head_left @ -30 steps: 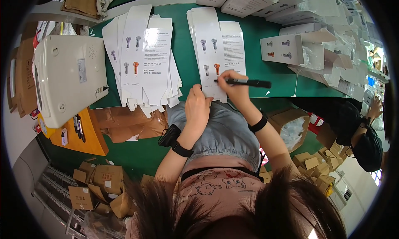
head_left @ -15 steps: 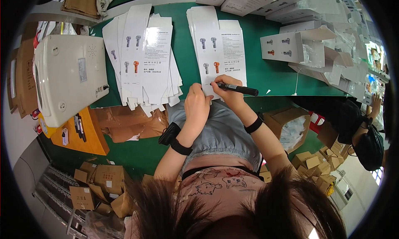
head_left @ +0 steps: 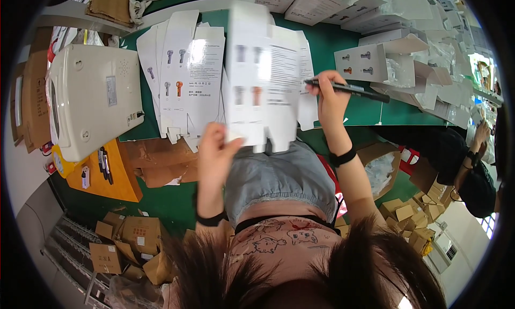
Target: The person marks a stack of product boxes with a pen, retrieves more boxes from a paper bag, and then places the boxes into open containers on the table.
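Between thumb and fingers my left hand [head_left: 216, 148] pinches the lower corner of a flat white carton blank [head_left: 279, 102], lifted off the table and smeared by motion. Pictures of handheld fans and printed text cover its face. My right hand [head_left: 331, 97], to the right of that blank, grips a black marker pen [head_left: 365, 92] whose tip points left. Part of the other stack of carton blanks [head_left: 307, 67] shows behind the lifted one. Left of it lies a fanned pile of similar blanks [head_left: 206, 67] on the green table.
A cream-coloured machine [head_left: 96, 97] stands at the left. Assembled white boxes with clear plastic bags [head_left: 399, 67] crowd the right side. Pens [head_left: 104, 166] lie on an orange surface. Brown cartons [head_left: 142, 234] are on the floor, and another person [head_left: 456, 153] is at the right.
My left hand has lifted the top blank off the right-hand stack and moved it left and nearer. My right hand, with the marker, has moved right and up, away from the paper.
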Demonstrator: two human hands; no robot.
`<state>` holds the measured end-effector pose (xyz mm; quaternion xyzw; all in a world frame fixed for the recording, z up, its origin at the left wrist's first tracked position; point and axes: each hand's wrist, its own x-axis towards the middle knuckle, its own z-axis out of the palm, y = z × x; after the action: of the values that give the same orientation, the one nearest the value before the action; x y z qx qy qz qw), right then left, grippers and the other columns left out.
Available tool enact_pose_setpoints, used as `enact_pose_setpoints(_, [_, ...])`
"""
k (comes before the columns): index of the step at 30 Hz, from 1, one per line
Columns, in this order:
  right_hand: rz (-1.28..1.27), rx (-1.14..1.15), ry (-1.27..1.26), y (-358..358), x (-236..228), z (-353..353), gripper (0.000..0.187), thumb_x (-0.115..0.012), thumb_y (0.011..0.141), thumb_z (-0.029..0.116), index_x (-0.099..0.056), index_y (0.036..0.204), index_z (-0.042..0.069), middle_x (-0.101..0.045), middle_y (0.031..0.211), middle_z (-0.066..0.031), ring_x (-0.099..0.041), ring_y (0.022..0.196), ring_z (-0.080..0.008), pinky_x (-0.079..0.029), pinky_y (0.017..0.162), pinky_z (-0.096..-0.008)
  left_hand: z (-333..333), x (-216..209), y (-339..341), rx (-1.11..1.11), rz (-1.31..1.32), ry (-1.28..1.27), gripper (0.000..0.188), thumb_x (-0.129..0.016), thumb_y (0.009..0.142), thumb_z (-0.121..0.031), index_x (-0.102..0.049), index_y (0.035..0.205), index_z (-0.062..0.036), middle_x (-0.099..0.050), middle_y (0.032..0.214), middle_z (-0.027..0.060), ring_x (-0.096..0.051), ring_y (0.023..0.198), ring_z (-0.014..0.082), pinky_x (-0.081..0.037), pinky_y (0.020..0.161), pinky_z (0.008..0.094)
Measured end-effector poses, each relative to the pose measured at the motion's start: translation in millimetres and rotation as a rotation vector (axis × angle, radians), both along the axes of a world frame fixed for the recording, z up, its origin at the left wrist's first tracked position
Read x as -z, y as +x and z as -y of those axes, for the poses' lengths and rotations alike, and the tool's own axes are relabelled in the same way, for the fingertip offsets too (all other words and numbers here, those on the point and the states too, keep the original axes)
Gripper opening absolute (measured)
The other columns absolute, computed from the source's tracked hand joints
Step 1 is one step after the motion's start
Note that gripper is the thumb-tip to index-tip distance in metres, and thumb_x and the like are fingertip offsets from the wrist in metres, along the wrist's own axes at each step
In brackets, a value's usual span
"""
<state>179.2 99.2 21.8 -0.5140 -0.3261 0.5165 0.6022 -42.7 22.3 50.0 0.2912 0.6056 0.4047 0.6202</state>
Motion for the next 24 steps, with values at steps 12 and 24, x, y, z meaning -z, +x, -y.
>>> enact_pose_setpoints(12, [0.562,-0.292,-0.173,-6.8,49.3,-37.9,0.013,-0.060,0.077,0.011,-0.054,0.076,0.000,-0.056,0.063,-0.0017,-0.050,0.056,-0.0043,-0.039,0.052,-0.0163,-6.8,15.5,-35.2,0.111,-1.273,0.374,0.052,-0.065,0.066,-0.003,-0.042,0.112,0.0026,-0.042,0.110,0.0190,-0.043,0.097,0.0304,-0.040,0.079,0.0369])
enact_pose_setpoints(24, [0.713,-0.296,-0.095,-17.6,48.0,-36.2,0.014,-0.061,0.075,0.013,-0.055,0.074,0.000,-0.049,0.059,0.0025,-0.041,0.054,-0.0039,-0.033,0.049,-0.0178,7.5,58.5,65.7,0.296,-0.506,0.317,0.046,-0.062,0.067,0.000,-0.043,0.108,0.0033,-0.045,0.102,0.0178,-0.051,0.088,0.0293,-0.043,0.073,0.0344])
